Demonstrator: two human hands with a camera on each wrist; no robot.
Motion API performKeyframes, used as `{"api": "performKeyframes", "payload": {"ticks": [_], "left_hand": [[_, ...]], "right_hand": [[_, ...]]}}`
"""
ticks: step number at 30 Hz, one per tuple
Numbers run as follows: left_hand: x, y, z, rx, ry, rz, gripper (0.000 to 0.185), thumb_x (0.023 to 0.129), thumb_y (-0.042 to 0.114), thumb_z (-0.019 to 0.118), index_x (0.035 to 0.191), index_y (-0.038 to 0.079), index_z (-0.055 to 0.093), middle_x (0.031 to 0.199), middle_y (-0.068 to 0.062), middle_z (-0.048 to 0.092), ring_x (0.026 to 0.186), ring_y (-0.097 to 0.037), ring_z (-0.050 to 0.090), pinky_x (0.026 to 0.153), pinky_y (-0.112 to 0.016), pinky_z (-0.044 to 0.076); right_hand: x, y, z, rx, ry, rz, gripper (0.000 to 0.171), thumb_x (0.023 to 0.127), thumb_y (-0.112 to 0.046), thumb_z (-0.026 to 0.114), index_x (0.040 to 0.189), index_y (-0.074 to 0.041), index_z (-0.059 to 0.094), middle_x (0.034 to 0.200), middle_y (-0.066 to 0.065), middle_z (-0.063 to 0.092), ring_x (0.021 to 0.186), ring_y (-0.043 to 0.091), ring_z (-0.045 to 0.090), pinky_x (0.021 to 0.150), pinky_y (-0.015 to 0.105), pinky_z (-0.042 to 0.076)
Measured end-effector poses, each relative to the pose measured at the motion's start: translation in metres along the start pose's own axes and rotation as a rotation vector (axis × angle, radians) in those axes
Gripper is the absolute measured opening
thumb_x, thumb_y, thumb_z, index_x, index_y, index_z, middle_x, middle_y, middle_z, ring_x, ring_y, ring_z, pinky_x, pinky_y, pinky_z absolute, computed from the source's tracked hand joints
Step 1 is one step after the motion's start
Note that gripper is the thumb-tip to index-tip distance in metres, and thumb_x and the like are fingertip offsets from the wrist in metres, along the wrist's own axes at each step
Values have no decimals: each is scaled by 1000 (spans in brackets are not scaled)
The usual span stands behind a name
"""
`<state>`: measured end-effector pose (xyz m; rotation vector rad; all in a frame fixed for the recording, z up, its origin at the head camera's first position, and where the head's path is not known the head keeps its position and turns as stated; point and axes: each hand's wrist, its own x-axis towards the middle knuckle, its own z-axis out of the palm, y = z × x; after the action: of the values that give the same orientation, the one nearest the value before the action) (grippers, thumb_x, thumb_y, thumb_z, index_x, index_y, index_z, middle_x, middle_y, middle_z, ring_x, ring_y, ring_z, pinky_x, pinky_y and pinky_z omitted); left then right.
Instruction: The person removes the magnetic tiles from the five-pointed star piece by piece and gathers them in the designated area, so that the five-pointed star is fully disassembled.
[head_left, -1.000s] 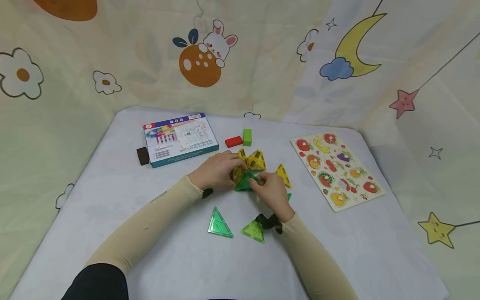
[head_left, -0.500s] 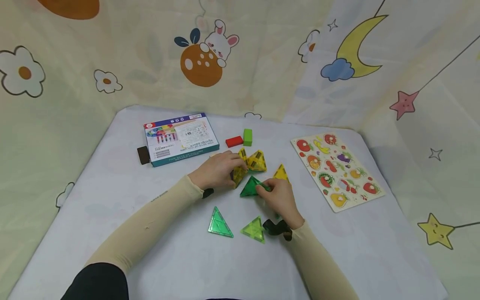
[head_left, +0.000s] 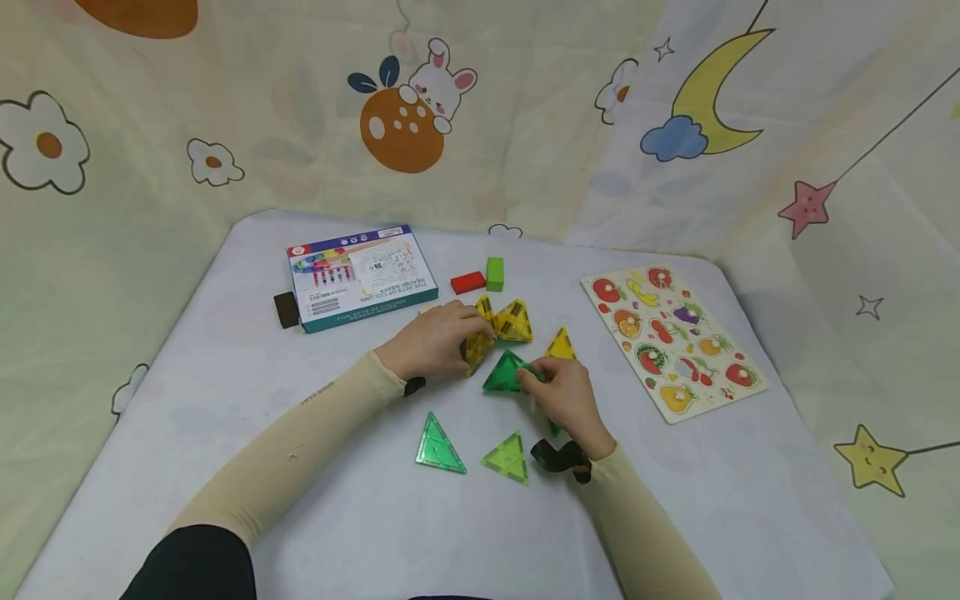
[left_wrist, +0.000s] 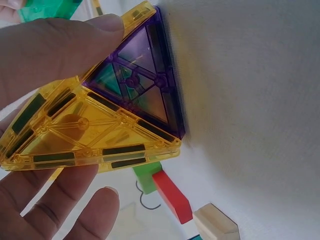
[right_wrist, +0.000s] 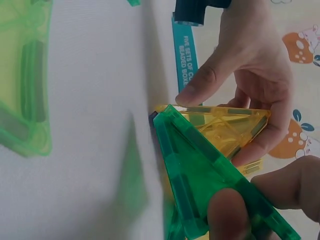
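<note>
1. Since 0.5 s ago, your right hand (head_left: 566,396) is nudging the dark green triangle (head_left: 504,373) rightward, fingers pinching its right corner.
2. Your left hand (head_left: 431,342) is clasping the yellow triangle cluster (head_left: 498,325), just left of and touching the green tile's upper edge.

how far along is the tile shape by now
Partly built, it seems. Done: several yellow tiles already stand joined, steadied by the left hand. In hand: the right hand pinches a dark green tile with one edge against the yellow cluster. Left: two green triangles and lie flat near the person, and a yellow triangle lies apart.
</note>
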<state>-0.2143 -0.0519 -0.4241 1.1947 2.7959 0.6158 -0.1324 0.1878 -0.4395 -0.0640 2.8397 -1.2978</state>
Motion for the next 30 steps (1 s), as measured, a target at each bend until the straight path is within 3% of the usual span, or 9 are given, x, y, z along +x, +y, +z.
{"api": "performKeyframes", "payload": {"ticks": [16,30], "left_hand": [[0,0,1,19,28,13,55,77,16,90,127,24,67,129,1,67,115,-21,59,105,-40,52],[-6,0,9,-1,161,23,52,76,21,94,120,18,67,124,0,69,112,-21,61,100,-38,55]], "right_hand": [[1,-3,1,49,0,-14,16,95,-20,74,89,-5,78,73,12,76,52,11,55,51,24,43],[1,-5,2,55,-10,-16,17,95,-21,75,91,-5,79,75,16,76,51,11,56,50,25,44]]}}
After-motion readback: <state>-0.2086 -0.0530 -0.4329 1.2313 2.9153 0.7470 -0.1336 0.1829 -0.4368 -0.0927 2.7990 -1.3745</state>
